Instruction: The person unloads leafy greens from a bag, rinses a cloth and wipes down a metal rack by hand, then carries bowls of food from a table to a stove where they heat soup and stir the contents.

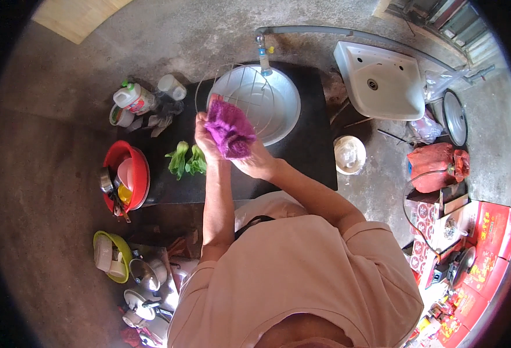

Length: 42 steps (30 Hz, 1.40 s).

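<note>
A wire rack (pixel 238 82) with a round rim is tilted over the left side of a metal basin (pixel 288 126). My left hand (pixel 206 137) grips the rack's lower left rim. In my right hand (pixel 257 161) is a bunched purple cloth (pixel 230 128), which hides most of its fingers and lies over part of the rack. A tap (pixel 263 61) stands above the basin's far rim. Two heads of leafy greens (pixel 177 161) lie on the dark table, left of my wrists.
At the table's left edge stands a red basin (pixel 141 174) with bowls and utensils. Behind it are a pump bottle (pixel 129 98) and a white container (pixel 172 87). A white washbasin (pixel 381 87) is at the right wall, with a white bucket (pixel 350 155) below it.
</note>
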Motion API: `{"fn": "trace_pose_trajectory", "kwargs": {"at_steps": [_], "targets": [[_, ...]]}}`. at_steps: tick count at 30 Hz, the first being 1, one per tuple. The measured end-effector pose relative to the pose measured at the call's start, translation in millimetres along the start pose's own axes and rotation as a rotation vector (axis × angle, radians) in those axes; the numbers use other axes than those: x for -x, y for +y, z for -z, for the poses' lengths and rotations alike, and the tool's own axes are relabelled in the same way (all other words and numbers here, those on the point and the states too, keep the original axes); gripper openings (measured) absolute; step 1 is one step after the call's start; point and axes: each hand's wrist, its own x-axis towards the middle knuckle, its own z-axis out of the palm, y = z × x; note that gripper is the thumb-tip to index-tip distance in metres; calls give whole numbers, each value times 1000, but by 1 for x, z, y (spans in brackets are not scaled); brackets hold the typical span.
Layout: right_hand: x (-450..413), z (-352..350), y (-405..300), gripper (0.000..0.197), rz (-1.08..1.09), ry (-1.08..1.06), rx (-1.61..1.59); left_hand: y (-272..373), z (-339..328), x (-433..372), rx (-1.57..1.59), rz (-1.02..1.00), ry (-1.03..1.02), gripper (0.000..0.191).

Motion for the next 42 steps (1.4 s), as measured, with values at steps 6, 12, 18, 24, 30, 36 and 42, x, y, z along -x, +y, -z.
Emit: {"fn": "trace_pose_trajectory", "kwargs": {"at_steps": [6, 12, 18, 24, 30, 36, 42], "targets": [[22, 51, -54, 20, -332, 172, -68, 8, 16, 4, -235, -161, 6, 22], [-56, 135, -85, 31, -193, 575, -269, 20, -9, 7, -306, -49, -185, 21], [-68, 125, -11, 39, 11, 163, 187, 7, -44, -2, -176, -36, -219, 17], [21, 45, -25, 35, 402, -5, 746, 11, -18, -17, -57, -218, -90, 19], [39, 82, -52, 20, -385, 659, -733, 33, -14, -21, -30, -266, -118, 18], [-42, 154, -33, 38, -15, 474, -63, 7, -44, -5, -15, -62, -261, 17], [-16, 73, 15, 38, -12, 569, -148, -18, -61, -12, -73, -314, -75, 18]]}}
